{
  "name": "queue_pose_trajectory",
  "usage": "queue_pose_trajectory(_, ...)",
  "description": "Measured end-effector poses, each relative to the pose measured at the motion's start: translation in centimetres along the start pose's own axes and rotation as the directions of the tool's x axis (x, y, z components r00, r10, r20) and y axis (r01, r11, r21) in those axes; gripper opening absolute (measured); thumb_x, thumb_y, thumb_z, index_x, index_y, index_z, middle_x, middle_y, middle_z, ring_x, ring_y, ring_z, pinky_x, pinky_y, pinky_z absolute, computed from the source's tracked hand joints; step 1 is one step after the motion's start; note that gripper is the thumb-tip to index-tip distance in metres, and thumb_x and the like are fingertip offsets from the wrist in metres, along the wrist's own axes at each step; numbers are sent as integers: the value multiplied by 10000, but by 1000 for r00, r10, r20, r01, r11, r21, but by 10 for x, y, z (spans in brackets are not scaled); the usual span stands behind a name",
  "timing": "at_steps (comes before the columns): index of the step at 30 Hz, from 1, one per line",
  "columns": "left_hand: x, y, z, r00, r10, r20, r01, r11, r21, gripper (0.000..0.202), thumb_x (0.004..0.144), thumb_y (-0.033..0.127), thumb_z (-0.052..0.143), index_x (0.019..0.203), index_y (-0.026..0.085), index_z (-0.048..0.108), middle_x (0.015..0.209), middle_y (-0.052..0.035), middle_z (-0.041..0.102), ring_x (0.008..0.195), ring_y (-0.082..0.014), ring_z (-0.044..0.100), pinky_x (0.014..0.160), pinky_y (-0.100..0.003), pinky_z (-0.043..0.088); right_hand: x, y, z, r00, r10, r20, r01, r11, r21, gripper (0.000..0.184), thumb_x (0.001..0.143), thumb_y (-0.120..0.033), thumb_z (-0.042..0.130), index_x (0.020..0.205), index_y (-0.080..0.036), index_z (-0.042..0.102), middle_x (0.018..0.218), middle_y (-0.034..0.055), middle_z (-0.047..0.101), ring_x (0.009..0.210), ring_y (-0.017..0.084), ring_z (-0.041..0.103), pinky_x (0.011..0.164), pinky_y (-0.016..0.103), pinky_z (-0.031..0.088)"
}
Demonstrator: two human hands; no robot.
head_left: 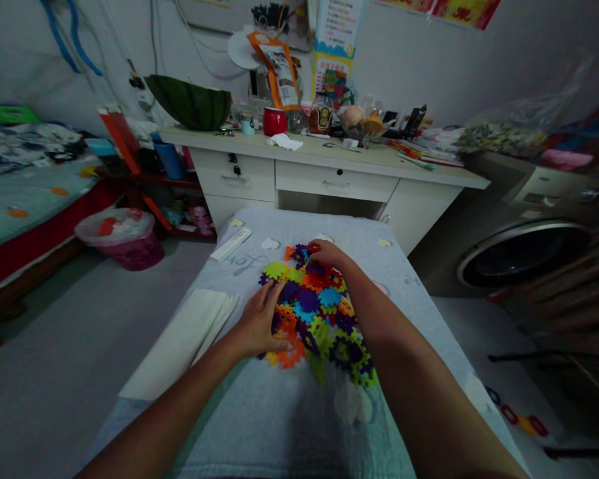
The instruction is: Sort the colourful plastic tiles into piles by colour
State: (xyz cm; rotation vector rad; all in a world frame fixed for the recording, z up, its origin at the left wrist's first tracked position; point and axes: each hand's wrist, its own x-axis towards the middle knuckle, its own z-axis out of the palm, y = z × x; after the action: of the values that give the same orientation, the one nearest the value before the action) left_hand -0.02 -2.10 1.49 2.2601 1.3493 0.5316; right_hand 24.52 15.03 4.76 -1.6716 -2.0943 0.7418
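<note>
A pile of small interlocking plastic pieces (314, 309) in purple, orange, yellow-green, blue and red lies in the middle of a table covered with a light blue cloth (279, 412). My left hand (262, 319) rests flat on the pile's left side, fingers stretched out over the pieces. My right hand (329, 256) reaches over the pile to its far edge, fingers curled down on the pieces there; what they grip is hidden.
A folded white sheet (184, 339) lies left of the pile and a white remote (231, 244) at the far left corner. Beyond stand a cluttered white desk (329, 173) with half a watermelon (190, 103), a washing machine (524, 246) right, a pink bin (122, 236) and bed left.
</note>
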Motion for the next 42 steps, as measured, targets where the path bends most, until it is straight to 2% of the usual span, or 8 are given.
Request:
queue_pose_trajectory(8, 29, -1, 1, 983, 79, -165, -85, 996, -27, 1062, 648, 515, 772, 1513, 230, 225, 1513, -162, 320, 1400, -355, 344, 1139, -503, 335, -61, -23, -22, 963, -199, 183, 129, 933, 337, 342, 716, -194, 587, 1028, -197, 728, 852, -12, 709, 726, 157, 628, 752, 301, 529)
queue_pose_trajectory(11, 29, 0, -1, 971, 56, -231, -52, 998, 23, 910, 727, 531, 710, 1473, 209, 302, 1468, -163, 397, 1364, -342, 394, 1126, -499, 344, -95, -37, -32, 947, -269, 175, 186, 905, 382, 411, 756, -290, 633, 1157, -212, 683, 991, 4, 710, 882, 191, 655, 850, 353, 531)
queue_pose_trajectory(15, 18, 5, -9, 974, 5, -225, 3, 999, 35, 854, 770, 578, 651, 1450, 174, 331, 1445, -185, 420, 1351, -352, 399, 1114, -517, 342, -143, -35, -43, 939, -343, -27, 341, 914, 222, 629, 745, -406, 721, 1332, -248, 562, 1397, 56, 543, 1288, 267, 503, 1092, 451, 389)
queue_pose_trajectory(19, -3, 6, -14, 989, -30, -144, 24, 999, -41, 867, 809, 623, 582, 1487, 189, 261, 1475, -190, 374, 1383, -351, 360, 1116, -531, 332, -198, 0, -35, 956, -287, -64, 288, 958, -4, 983, 666, -541, 783, 1493, -232, 351, 1525, 144, 383, 1411, 334, 351, 1157, 525, 276)
queue_pose_trajectory(22, -22, 4, -10, 998, -25, -53, 24, 1000, -15, 1166, 627, 688, 721, 1528, 191, 172, 1559, -225, 209, 1443, -425, 215, 1133, -587, 273, -241, 28, -15, 990, -144, 6, 144, 981, -127, 1231, 560, -577, 831, 1556, -241, 190, 1579, 183, 259, 1452, 386, 245, 1142, 597, 247)
queue_pose_trajectory(25, -38, 3, 0, 1000, 2, 9, -2, 1000, 30, 1361, 443, 639, 841, 1545, 253, 142, 1602, -204, 96, 1455, -477, 131, 1131, -622, 245, -269, 39, 5, 999, -32, 26, 37, 975, -220, 1310, 483, -504, 883, 1560, -258, 178, 1578, 196, 244, 1450, 408, 220, 1124, 611, 250)
queue_pose_trajectory(31, -37, 11, 13, 999, 48, -17, -47, 997, 66, 1309, 466, 534, 868, 1540, 306, 156, 1595, -169, 146, 1434, -439, 228, 1127, -594, 272, -272, 25, 9, 998, -63, 23, 67, 971, -232, 1130, 539, -358, 859, 1521, -253, 310, 1472, 166, 422, 1304, 370, 409, 1076, 554, 333)
queue_pose_trajectory(42, -24, 24, 23, 989, 74, -126, -71, 997, 33, 1144, 564, 450, 834, 1514, 291, 216, 1531, -154, 252, 1376, -405, 322, 1111, -569, 321, -251, -5, 22, 963, -269, -5, 261, 941, -215, 812, 674, -149, 637, 1455, -178, 418, 1416, 185, 483, 1275, 320, 470, 1050, 484, 404)
